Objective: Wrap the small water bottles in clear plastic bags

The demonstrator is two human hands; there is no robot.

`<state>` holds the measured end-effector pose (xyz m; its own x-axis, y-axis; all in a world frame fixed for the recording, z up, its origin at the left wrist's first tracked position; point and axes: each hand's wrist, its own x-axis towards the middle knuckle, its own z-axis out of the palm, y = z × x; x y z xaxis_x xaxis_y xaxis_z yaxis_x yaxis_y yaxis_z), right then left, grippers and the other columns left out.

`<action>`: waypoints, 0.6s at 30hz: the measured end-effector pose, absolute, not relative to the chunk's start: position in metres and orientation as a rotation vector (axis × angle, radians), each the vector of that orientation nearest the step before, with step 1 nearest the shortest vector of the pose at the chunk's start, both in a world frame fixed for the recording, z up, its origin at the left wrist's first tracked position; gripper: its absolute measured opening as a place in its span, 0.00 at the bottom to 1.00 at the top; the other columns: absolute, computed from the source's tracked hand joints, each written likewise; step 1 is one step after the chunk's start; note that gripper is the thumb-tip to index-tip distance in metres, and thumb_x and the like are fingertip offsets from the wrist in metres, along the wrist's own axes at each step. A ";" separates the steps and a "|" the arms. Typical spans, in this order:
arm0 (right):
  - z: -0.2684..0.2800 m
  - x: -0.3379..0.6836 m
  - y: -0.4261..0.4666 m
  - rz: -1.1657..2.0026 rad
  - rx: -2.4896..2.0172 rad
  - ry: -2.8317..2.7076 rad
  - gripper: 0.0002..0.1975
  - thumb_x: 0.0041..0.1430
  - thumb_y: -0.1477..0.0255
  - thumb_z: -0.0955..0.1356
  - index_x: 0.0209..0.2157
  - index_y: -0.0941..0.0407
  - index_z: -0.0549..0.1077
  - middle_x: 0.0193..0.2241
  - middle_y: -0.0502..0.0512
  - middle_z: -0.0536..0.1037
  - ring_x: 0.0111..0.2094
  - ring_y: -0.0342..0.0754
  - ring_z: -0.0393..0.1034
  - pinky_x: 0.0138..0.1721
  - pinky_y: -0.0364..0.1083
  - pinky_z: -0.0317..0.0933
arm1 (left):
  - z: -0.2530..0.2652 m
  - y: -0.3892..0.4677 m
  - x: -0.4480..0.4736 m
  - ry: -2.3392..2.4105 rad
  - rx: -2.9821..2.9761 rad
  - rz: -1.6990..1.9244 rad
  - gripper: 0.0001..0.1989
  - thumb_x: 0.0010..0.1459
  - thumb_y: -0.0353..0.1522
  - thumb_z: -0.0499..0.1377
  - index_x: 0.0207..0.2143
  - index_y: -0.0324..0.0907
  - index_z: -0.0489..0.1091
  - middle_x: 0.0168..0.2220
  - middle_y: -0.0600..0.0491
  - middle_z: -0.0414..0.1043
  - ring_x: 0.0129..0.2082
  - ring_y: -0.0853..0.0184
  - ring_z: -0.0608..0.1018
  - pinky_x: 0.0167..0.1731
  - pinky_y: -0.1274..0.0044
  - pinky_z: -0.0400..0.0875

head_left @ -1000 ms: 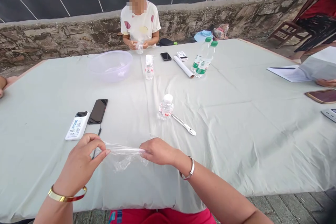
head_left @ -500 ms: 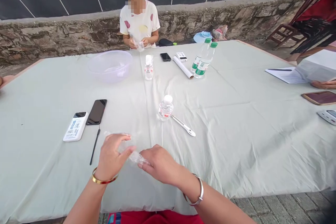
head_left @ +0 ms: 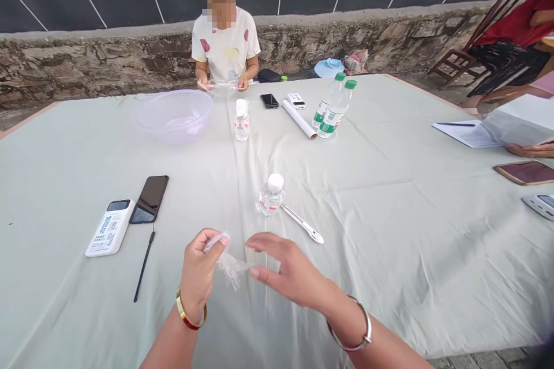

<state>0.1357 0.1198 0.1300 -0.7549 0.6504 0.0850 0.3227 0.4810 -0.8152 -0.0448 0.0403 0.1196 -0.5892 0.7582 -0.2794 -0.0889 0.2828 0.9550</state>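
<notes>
Behind the plastic film (head_left: 228,264), a bottle (head_left: 270,202) (cutter (head_left: 303,224) at its right) stands on the table (head_left: 389,265), a phone (head_left: 150,200) farther left.

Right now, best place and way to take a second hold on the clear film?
Likely its loose lower end, pinched from the right: the film is bunched at the top in the left hand and trails toward the right hand, whose fingers are parted beside it.
</notes>
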 end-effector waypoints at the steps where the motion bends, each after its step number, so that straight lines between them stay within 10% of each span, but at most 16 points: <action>1: 0.124 0.143 0.135 1.075 -1.011 -2.230 0.19 0.58 0.61 0.65 0.50 0.51 0.66 0.45 0.57 0.72 0.41 0.50 0.69 0.39 0.49 0.65 | 0.121 0.042 -0.051 1.814 0.599 1.414 0.12 0.45 0.40 0.64 0.25 0.42 0.66 0.22 0.58 0.62 0.23 0.72 0.64 0.24 0.80 0.60; 6: 0.078 0.140 0.193 0.857 -1.473 -2.072 0.36 0.44 0.58 0.71 0.55 0.54 0.60 0.48 0.60 0.69 0.35 0.50 0.71 0.32 0.49 0.65 | 0.118 0.054 -0.077 1.699 0.538 1.490 0.11 0.46 0.38 0.63 0.29 0.43 0.66 0.29 0.56 0.65 0.30 0.69 0.70 0.29 0.79 0.63; 11: 0.058 0.104 0.237 0.837 -1.590 -2.076 0.22 0.45 0.59 0.70 0.40 0.55 0.67 0.32 0.53 0.75 0.33 0.51 0.71 0.31 0.47 0.63 | 0.102 0.058 -0.089 1.659 0.513 1.457 0.11 0.47 0.38 0.63 0.29 0.42 0.66 0.31 0.56 0.65 0.31 0.70 0.69 0.32 0.79 0.63; 18: 0.056 0.050 0.390 0.650 -1.742 -1.713 0.23 0.45 0.61 0.71 0.40 0.57 0.65 0.37 0.57 0.75 0.37 0.51 0.69 0.36 0.48 0.61 | 0.080 0.047 -0.103 1.713 0.462 1.387 0.12 0.46 0.39 0.64 0.28 0.42 0.66 0.32 0.55 0.64 0.32 0.70 0.67 0.30 0.80 0.62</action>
<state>0.0503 0.3904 0.0556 0.0456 0.9966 0.0681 0.7006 0.0167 -0.7134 -0.1034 0.0472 0.0803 -0.5614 0.7328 -0.3844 -0.2237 0.3129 0.9231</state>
